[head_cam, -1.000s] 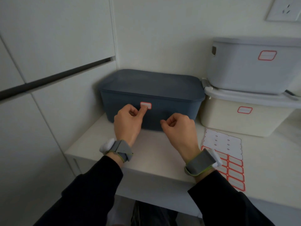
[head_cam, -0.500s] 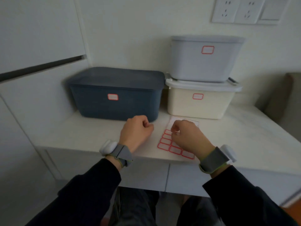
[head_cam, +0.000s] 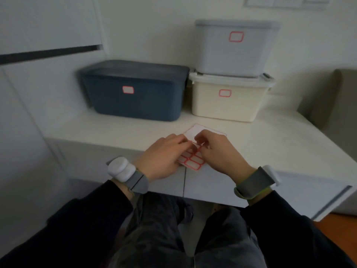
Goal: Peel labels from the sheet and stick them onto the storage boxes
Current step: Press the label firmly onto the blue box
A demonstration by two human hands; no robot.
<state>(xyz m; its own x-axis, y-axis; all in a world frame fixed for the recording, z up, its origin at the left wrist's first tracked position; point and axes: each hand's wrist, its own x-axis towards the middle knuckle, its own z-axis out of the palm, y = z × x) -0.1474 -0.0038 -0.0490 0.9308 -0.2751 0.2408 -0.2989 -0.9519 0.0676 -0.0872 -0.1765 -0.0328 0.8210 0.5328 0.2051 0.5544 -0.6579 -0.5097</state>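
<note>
Both hands lie over the label sheet (head_cam: 193, 162), so its middle rows are covered. Where the left hand (head_cam: 164, 159) and right hand (head_cam: 220, 155) meet at the fingertips, I can't make out whether a label is pinched between them. The wall sockets (head_cam: 286, 1) are chopped off by the top edge, the brown padded thing (head_cam: 332, 97) by the right edge. The dark blue box (head_cam: 135, 105) is smeared along its left end. Its red-bordered label (head_cam: 128, 89) is too small to show any writing.
</note>
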